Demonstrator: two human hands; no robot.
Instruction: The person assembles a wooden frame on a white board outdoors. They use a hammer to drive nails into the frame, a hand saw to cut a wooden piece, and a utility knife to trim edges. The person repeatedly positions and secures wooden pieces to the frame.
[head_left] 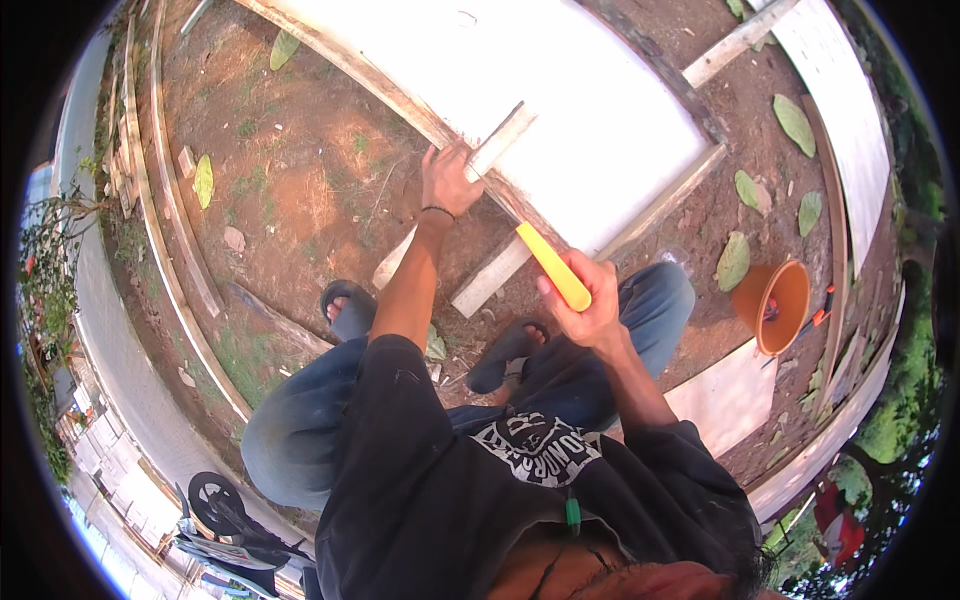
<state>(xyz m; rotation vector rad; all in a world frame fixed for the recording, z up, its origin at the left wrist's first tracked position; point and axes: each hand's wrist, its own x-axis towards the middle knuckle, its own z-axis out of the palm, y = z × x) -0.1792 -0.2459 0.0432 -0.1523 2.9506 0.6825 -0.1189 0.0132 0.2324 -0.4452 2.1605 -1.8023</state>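
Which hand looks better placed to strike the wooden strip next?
Probably the right hand: it grips the yellow handle of a tool raised over the strip. The left hand is pressed on the strip by the white panel, steadying it.

I'm outdoors in daylight on bare reddish dirt (pixel 300 170) dotted with fallen leaves (pixel 793 122) and thin grass. At nine o'clock long wooden planks (pixel 165 250) edge a pale paved path (pixel 110 340), and at seven o'clock a parked motorbike (pixel 225 520) shows. At three o'clock an orange bucket (pixel 775 305) lies tipped near green bushes (pixel 900 400).
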